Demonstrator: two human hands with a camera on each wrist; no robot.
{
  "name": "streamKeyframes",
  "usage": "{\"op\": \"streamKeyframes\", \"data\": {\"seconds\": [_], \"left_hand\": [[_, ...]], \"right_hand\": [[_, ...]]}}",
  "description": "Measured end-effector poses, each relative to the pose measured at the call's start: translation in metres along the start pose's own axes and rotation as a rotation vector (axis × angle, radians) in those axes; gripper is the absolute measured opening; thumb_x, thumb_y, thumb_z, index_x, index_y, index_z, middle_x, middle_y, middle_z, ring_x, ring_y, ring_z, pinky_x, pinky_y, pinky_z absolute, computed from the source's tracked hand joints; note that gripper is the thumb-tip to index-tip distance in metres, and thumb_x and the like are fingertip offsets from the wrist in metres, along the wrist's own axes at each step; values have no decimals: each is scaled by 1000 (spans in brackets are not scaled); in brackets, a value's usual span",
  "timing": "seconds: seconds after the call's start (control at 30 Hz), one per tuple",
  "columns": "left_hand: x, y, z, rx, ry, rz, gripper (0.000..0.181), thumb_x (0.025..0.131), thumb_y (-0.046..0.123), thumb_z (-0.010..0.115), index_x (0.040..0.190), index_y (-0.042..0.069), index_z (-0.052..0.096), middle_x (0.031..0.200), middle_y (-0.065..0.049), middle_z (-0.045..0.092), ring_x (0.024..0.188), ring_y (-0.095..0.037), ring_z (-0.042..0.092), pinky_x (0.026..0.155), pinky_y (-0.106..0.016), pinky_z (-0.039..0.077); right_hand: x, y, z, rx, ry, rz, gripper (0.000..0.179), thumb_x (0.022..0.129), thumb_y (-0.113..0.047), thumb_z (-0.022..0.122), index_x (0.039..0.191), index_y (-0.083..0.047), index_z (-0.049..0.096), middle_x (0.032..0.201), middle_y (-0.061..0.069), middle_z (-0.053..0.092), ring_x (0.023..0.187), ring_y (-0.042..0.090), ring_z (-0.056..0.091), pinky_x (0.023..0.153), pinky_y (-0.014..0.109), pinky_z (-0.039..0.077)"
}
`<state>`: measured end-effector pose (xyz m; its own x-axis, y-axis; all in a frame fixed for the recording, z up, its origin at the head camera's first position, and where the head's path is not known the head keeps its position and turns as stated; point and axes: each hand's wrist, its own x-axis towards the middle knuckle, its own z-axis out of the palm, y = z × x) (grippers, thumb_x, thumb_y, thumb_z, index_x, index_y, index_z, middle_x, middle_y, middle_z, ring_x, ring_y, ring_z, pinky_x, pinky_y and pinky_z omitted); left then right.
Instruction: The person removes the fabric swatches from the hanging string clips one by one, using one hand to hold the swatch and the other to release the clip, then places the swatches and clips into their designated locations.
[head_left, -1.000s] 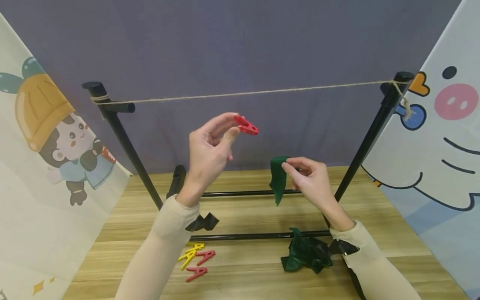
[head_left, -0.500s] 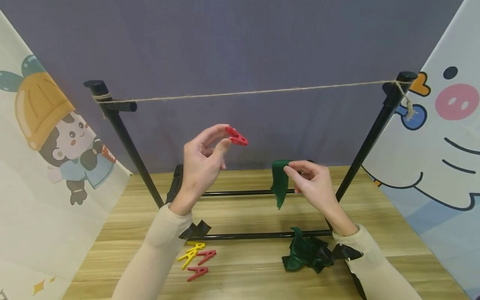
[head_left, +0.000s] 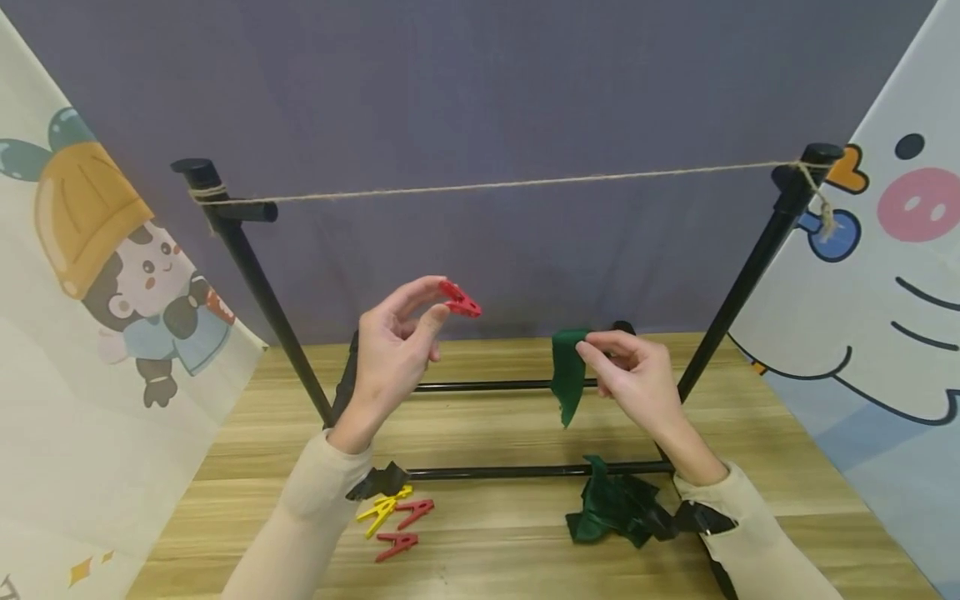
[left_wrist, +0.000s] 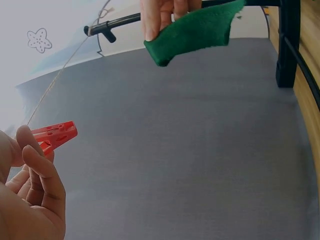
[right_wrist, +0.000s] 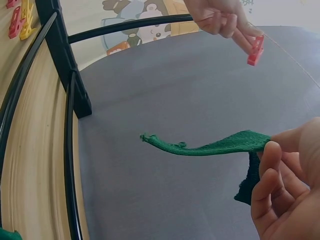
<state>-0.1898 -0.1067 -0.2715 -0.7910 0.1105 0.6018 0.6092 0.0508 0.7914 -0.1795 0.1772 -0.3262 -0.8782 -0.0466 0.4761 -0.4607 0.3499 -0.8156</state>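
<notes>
My left hand (head_left: 393, 346) pinches a red clothespin (head_left: 461, 300) by its handle ends between thumb and fingertips, its nose pointing right. To the right, my right hand (head_left: 633, 375) holds a dark green strip of cloth (head_left: 568, 375) between thumb and fingers. The strip hangs down on the left of those fingers. In the right wrist view a shorter end of the cloth (right_wrist: 248, 182) drops below the grip, partly hidden by the fingers. Both hands are below a thin twine line (head_left: 480, 186) and apart from each other.
The twine spans two black posts (head_left: 262, 283) of a frame whose lower bars (head_left: 517, 472) cross the wooden table (head_left: 487, 550). Red clothespins (head_left: 396, 546) and yellow clothespins (head_left: 378, 512) lie front left. A heap of dark green cloth (head_left: 615, 508) lies front right, by the frame.
My left hand has lowered and shifted left with the red clothespin. My right hand with the green cloth has sunk slightly and drifted a little right.
</notes>
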Motion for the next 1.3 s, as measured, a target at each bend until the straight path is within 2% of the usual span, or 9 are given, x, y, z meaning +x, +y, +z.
{"op": "streamKeyframes", "data": {"seconds": [0.13,0.2,0.43,0.6,0.83,1.07,1.3], "left_hand": [[-3,-3,-3,8,9,-8,30,93,6,62,123,0,60,117,-13,66,44,-19,51,35,-23,37],[-5,-5,-5,6,13,-13,30,93,6,62,123,-1,60,116,-13,66,44,-24,51,35,-23,36],[-12,-10,-10,20,7,-39,31,94,6,61,124,0,60,117,-13,65,46,-17,53,33,-24,32],[-17,-14,-16,26,3,-59,31,94,6,61,124,0,59,118,-13,65,47,-29,53,35,-23,36],[-27,-20,-24,43,-4,-67,30,95,4,58,125,-2,58,117,-16,64,47,-17,54,36,-24,38],[-36,-24,-31,63,-18,-112,30,97,5,56,126,-1,57,117,-18,63,51,-14,55,38,-22,39],[-45,-30,-37,107,8,-152,29,96,3,57,125,-1,58,117,-16,64,52,-13,57,39,-23,40]], "right_hand": [[-2,1,-1,8,9,16,19,92,-10,66,106,1,69,76,17,68,45,25,55,44,30,47],[-3,2,-2,12,19,30,18,91,-10,66,105,1,70,77,15,69,46,27,55,44,30,47],[-7,5,-4,21,14,10,18,91,-7,65,105,3,69,81,20,69,44,27,54,43,30,47],[-10,5,-5,19,20,13,16,91,-6,66,103,4,69,75,19,68,43,25,53,43,30,46],[-15,9,-8,25,22,10,15,90,-7,66,102,2,70,78,17,69,43,25,52,43,30,47],[-21,13,-12,24,27,1,15,90,-5,66,102,2,70,76,15,69,42,22,52,42,29,46],[-26,38,-17,-12,9,12,15,91,-9,67,104,-3,70,73,13,69,42,21,53,40,29,44]]}}
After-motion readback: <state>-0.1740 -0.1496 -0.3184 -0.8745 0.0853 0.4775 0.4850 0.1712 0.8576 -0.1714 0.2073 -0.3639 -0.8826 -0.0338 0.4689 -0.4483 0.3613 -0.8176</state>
